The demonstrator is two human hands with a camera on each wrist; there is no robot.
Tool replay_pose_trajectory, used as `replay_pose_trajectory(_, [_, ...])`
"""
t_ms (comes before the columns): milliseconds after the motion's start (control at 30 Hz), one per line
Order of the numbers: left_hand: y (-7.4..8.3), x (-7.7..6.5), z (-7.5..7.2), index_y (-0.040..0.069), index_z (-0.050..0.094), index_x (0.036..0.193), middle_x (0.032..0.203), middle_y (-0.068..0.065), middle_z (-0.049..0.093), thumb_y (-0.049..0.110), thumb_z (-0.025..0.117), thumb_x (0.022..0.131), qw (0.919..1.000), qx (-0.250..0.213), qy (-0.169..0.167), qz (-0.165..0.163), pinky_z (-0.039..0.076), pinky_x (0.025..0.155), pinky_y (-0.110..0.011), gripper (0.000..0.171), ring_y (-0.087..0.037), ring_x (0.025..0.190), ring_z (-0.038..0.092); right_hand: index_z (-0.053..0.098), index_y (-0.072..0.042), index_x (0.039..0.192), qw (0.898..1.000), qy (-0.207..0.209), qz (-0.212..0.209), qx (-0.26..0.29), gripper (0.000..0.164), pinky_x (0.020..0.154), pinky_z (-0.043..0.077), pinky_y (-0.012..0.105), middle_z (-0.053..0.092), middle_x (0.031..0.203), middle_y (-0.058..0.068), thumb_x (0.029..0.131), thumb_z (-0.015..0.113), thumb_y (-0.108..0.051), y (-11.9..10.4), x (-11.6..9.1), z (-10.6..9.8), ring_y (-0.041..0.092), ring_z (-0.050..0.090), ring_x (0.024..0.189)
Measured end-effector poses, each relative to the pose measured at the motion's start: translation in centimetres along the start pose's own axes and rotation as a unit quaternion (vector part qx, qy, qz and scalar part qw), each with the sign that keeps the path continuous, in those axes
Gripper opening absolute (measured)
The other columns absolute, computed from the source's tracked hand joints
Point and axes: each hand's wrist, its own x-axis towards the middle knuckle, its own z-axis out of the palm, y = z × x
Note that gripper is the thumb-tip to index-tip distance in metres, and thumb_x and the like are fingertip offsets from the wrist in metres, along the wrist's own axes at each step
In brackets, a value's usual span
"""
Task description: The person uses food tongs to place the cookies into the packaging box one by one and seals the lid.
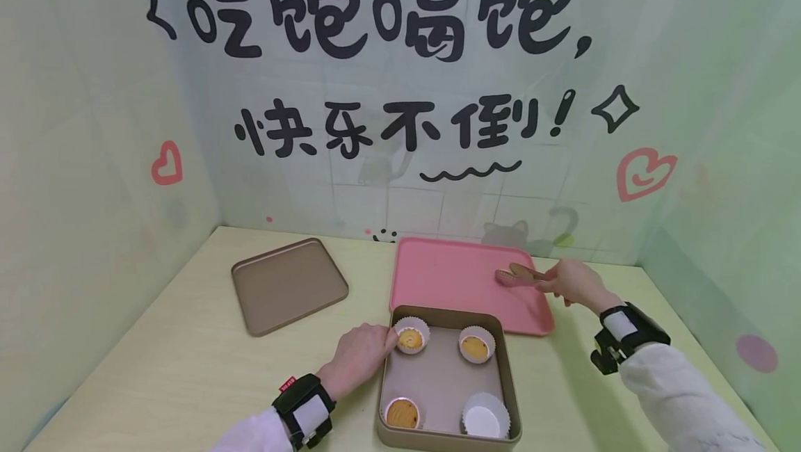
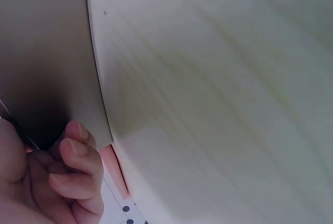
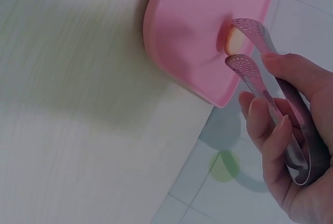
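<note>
1. Both hands are grasping in the head view: the left hand (image 1: 361, 354) holds the box's (image 1: 449, 440) left rim, the right hand (image 1: 578, 284) grips tongs (image 1: 508, 279) over the pink tray (image 1: 441, 272).
2. Fluted paper cups (image 1: 487, 416) sit near the box's four corners, three with round cookies (image 1: 402, 413); the cups look soft, easily crushed. A matte brown tray (image 1: 290, 285) lies on the pale desk (image 1: 188, 368).
3. Left wrist view: curled fingers (image 2: 86, 159) meet the box's smooth wall near a corner; probably stiff, light metal, best steadied by the rim.
4. Right wrist view: a lone cookie (image 3: 233, 41) is at the pink tray, by the perforated tong tips (image 3: 243, 65); whether they pinch it, I cannot tell. Likely light and crumbly, it suits a gentle hold across its edges. The slick metal tongs look springy.
</note>
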Motion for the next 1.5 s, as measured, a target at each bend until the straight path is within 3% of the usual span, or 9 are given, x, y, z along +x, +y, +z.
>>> replay_pose_trajectory(133, [0.0,0.0,0.0,0.015,0.033,0.058,0.056,0.005,0.023,0.016,0.044,0.097,1.0000,0.000,-0.002,0.002,0.025,0.044,-0.028,0.041,-0.012,0.051,0.033,0.073,-0.002,0.094,1.000,0.010,-0.018,0.001,0.023,0.047,0.041,0.030,0.063,0.068,0.004,0.089,0.068,-0.024,-0.7,-0.9,-0.4,0.015,0.055,0.047])
replay_pose_trajectory(300, [0.0,-0.1,0.0,0.015,0.035,0.057,0.056,0.005,0.024,0.015,0.044,0.097,1.0000,-0.001,0.000,0.006,0.027,0.043,-0.028,0.041,-0.011,0.052,0.034,0.074,-0.003,0.097,0.997,0.041,-0.070,0.008,0.022,0.044,0.038,0.031,0.060,0.061,-0.005,0.089,0.069,-0.023,-1.6,-2.8,-0.9,0.016,0.053,0.044])
replay_pose_trajectory(500, [0.0,-0.1,-0.1,0.014,0.037,0.057,0.055,0.005,0.027,0.016,0.044,0.098,0.9999,0.004,0.001,0.009,0.031,0.043,-0.029,0.041,-0.011,0.052,0.036,0.068,0.003,0.116,0.990,0.072,-0.120,0.011,0.041,0.043,0.034,0.027,0.054,0.056,-0.010,0.086,0.072,-0.026,-3.6,-6.1,-1.7,0.010,0.046,0.040])
replay_pose_trajectory(700, [0.1,0.0,-0.2,0.014,0.037,0.057,0.056,0.006,0.026,0.016,0.044,0.098,1.0000,-0.002,-0.002,0.001,0.028,0.044,-0.028,0.042,-0.011,0.052,0.035,0.067,0.002,0.118,0.984,0.025,-0.170,0.046,0.045,0.043,0.038,0.024,0.053,0.056,-0.014,0.086,0.074,-0.028,-4.8,-8.9,-2.3,0.005,0.044,0.041])
replay_pose_trajectory(933, [0.0,0.0,-0.1,0.015,0.035,0.057,0.056,0.006,0.025,0.017,0.044,0.099,0.9999,-0.009,-0.008,-0.003,0.023,0.045,-0.026,0.042,-0.010,0.051,0.032,0.072,-0.002,0.108,0.960,-0.044,-0.271,0.056,0.032,0.044,0.044,0.021,0.054,0.065,-0.020,0.088,0.072,-0.027,-5.9,-11.6,-2.0,-0.006,0.045,0.044])
replay_pose_trajectory(1167, [-0.1,0.1,0.1,0.015,0.035,0.057,0.056,0.006,0.025,0.017,0.044,0.099,1.0000,-0.003,-0.006,0.001,0.022,0.044,-0.026,0.043,-0.010,0.051,0.032,0.071,-0.012,0.093,0.930,-0.030,-0.367,0.002,0.014,0.047,0.036,0.011,0.052,0.066,-0.025,0.083,0.076,-0.021,-6.5,-12.6,-1.8,-0.014,0.039,0.050])
replay_pose_trajectory(1500, [0.0,0.1,0.0,0.015,0.034,0.057,0.056,0.006,0.025,0.017,0.044,0.098,1.0000,-0.005,-0.007,-0.003,0.024,0.044,-0.027,0.042,-0.011,0.051,0.033,0.070,-0.016,0.088,0.909,-0.040,-0.411,-0.055,0.015,0.049,0.031,0.010,0.049,0.064,-0.025,0.079,0.079,-0.022,-7.1,-12.5,-1.4,-0.012,0.033,0.053])
